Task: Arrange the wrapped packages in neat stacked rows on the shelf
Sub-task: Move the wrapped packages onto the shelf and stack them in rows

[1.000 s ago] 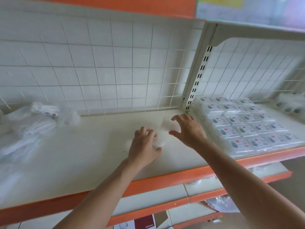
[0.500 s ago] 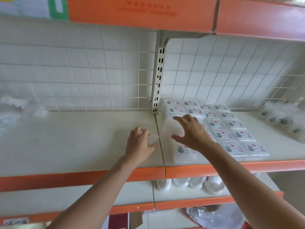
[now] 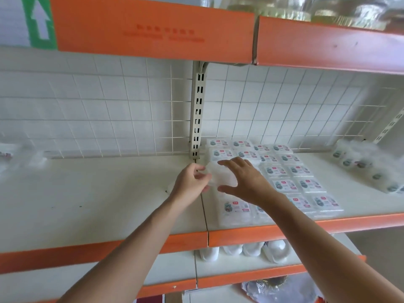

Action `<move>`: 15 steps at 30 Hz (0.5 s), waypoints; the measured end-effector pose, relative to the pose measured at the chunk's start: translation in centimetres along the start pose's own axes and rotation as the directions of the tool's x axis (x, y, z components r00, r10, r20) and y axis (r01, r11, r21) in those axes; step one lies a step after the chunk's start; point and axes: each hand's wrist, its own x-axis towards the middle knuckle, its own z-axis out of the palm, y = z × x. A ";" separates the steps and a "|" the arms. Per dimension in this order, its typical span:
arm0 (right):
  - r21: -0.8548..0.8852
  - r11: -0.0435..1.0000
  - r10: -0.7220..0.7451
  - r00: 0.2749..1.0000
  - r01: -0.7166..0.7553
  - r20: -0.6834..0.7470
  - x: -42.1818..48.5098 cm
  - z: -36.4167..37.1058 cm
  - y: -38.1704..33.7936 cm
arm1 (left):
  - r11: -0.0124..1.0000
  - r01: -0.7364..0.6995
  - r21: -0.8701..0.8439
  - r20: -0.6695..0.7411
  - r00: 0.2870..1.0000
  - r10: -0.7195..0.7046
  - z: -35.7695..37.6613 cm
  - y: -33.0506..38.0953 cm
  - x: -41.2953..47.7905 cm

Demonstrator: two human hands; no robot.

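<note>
A clear-wrapped white package (image 3: 220, 176) is held between both hands just above the left end of the stacked rows. My left hand (image 3: 192, 180) grips its left edge with curled fingers. My right hand (image 3: 244, 182) spans its right side, thumb below and fingers spread over the top. Neat rows of labelled wrapped packages (image 3: 284, 171) cover the white shelf (image 3: 98, 204) to the right of the upright post. One more labelled package (image 3: 236, 209) lies at the front of the left row, partly under my right forearm.
A slotted metal upright (image 3: 197, 110) divides the shelf bays. Loose wrapped packages lie at the far right (image 3: 367, 169) and far left (image 3: 13, 158). An orange shelf edge (image 3: 284, 230) runs in front; white containers (image 3: 242, 250) sit on the shelf below. Wire grid backs the shelf.
The view has swung right and up. Both hands carried the package from the left bay across to the stacked rows beside the upright.
</note>
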 end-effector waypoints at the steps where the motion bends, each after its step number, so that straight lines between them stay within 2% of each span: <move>1: -0.011 1.000 0.001 1.000 -0.001 0.000 0.1 0.0 -0.1 | 0.999 -0.014 -0.039 -0.008 1.000 0.014 0.0 0.2 0.0; 5: -0.038 0.999 0.015 1.000 -0.015 -0.003 1.1 -0.3 -1.0 | 0.992 -0.054 -0.117 -0.002 0.999 0.054 0.0 0.9 0.4; 8: -0.011 1.000 0.009 0.998 -0.010 -0.062 1.4 -0.5 -1.7 | 0.973 -0.074 -0.221 0.015 0.997 0.079 -0.1 1.2 0.8; 10: 0.082 0.997 0.003 0.993 0.006 -0.117 1.4 -0.8 -1.9 | 0.961 -0.058 -0.269 0.035 0.997 0.070 -0.1 1.3 1.1; 12: 0.212 0.977 0.002 0.991 0.026 -0.131 1.4 -0.9 -1.8 | 0.971 -0.027 -0.237 0.067 0.997 0.044 0.0 1.2 1.4; 15: 0.482 0.875 0.041 0.990 0.029 -0.134 1.7 -0.9 -1.0 | 0.991 -0.001 -0.136 0.073 0.997 0.011 0.6 0.9 2.3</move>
